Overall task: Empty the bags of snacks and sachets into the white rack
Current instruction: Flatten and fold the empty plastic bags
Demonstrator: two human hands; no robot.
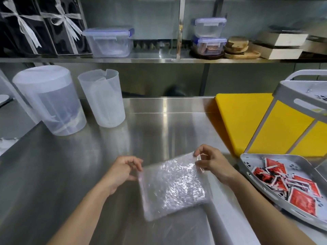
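Note:
A crinkled clear plastic bag (172, 184) hangs over the steel counter, stretched between my two hands. My left hand (122, 171) pinches its top left corner. My right hand (212, 160) pinches the top right corner. The bag looks flat and I cannot tell if anything is inside. At the right stands the white rack (247, 167); its lower tray holds several red sachets (290, 184). The upper tier of the white rack (300, 96) sits above on slanted legs.
A yellow cutting board (242, 121) lies under and behind the rack. Two translucent plastic jugs (53, 101) (104, 99) stand at the back left. The shelf above carries lidded plastic boxes (109, 41), dark boxes tied with ribbon, wooden boards and flat boxes.

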